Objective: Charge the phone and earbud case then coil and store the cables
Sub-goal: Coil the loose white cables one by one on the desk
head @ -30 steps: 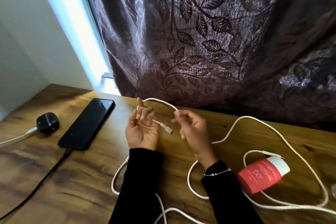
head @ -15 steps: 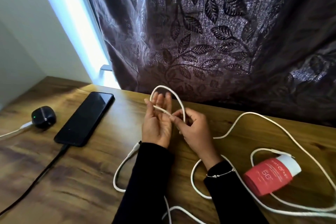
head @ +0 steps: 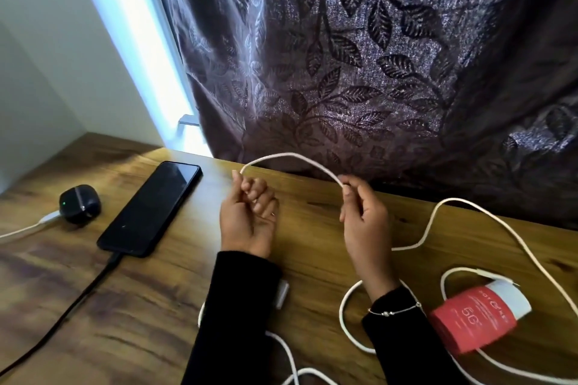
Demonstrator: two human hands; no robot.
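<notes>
loose white cable (head: 312, 362) sprawls on the near table (head: 140, 306). both hands grasp it, left hand (head: 247, 219) and right hand (head: 362, 222), arching a span between them: coiling seems begun. next, another loop. far left, phone (head: 150, 209) and earbud case (head: 79, 203) charge.

You are looking through one head-worn wide-angle camera, tilting forward and down over the wooden table (head: 150, 316). It is sitting close above the table's near edge and facing the curtain (head: 375, 72) hanging behind the table's far edge, with a white wall showing left of the curtain; lines are bending toward the frame edges
</notes>
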